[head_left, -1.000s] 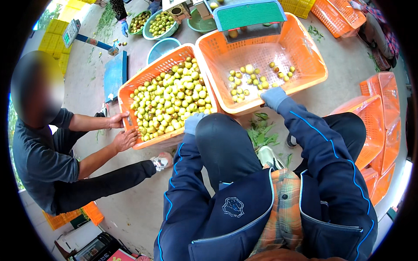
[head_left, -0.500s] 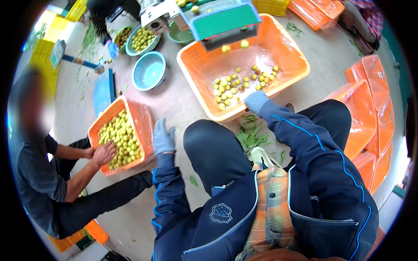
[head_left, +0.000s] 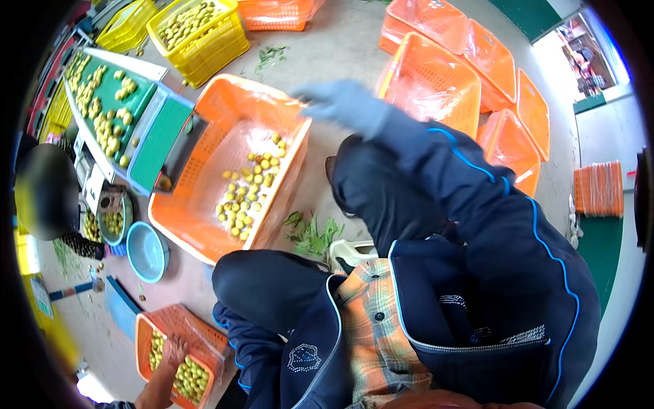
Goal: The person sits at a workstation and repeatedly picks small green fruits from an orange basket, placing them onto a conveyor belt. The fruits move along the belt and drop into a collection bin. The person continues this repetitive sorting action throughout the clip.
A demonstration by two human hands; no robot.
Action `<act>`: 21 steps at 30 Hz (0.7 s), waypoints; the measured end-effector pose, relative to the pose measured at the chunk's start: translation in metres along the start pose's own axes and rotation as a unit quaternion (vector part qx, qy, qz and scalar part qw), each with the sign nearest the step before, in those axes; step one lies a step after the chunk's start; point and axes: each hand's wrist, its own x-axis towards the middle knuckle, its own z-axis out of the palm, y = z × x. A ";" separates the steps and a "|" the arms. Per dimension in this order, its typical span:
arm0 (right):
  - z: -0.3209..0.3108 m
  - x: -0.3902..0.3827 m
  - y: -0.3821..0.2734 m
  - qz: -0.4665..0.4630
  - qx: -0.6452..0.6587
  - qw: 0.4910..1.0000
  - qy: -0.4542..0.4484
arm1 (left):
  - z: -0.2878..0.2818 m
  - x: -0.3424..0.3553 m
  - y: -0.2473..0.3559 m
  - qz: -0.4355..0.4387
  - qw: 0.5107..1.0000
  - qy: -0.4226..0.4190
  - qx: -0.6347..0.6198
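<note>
The right hand (head_left: 344, 108), blurred with fingers apparently spread, is just beside the upper-right corner of the orange basket (head_left: 288, 165) of fruit (head_left: 242, 194), whose long axis slants down-left; the left hand is hidden.

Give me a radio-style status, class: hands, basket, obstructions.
Right hand open, blurred, near orange basket, contact unclear; left hand out of view. Some yellow-green fruit inside. Green conveyor end overhangs one side.
</note>
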 end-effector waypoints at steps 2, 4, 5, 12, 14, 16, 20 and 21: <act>-0.047 -0.068 0.047 0.109 -0.096 0.985 0.097 | -0.003 0.004 0.001 0.003 1.000 0.001 0.013; -0.038 -0.175 0.111 0.269 -0.228 0.936 0.013 | 0.003 0.011 -0.004 0.018 0.999 -0.017 0.026; -0.026 -0.219 0.149 0.298 -0.203 0.932 -0.032 | 0.003 0.012 -0.005 0.021 0.999 -0.019 0.032; 0.075 -0.260 0.215 0.390 -0.168 0.905 0.004 | -0.093 -0.010 0.004 0.055 0.988 0.073 0.124; 0.078 -0.249 0.218 0.342 -0.161 0.926 0.024 | -0.108 -0.015 0.014 0.073 0.984 0.078 0.141; 0.082 -0.221 0.218 0.320 -0.152 0.934 0.040 | -0.121 -0.016 0.025 0.106 0.982 0.071 0.142; 0.086 -0.144 0.220 0.328 -0.123 0.936 0.023 | -0.105 -0.067 0.090 0.127 0.988 -0.028 0.082; 0.089 -0.123 0.222 0.329 -0.121 0.937 0.020 | -0.098 -0.082 0.113 0.120 0.987 -0.033 0.104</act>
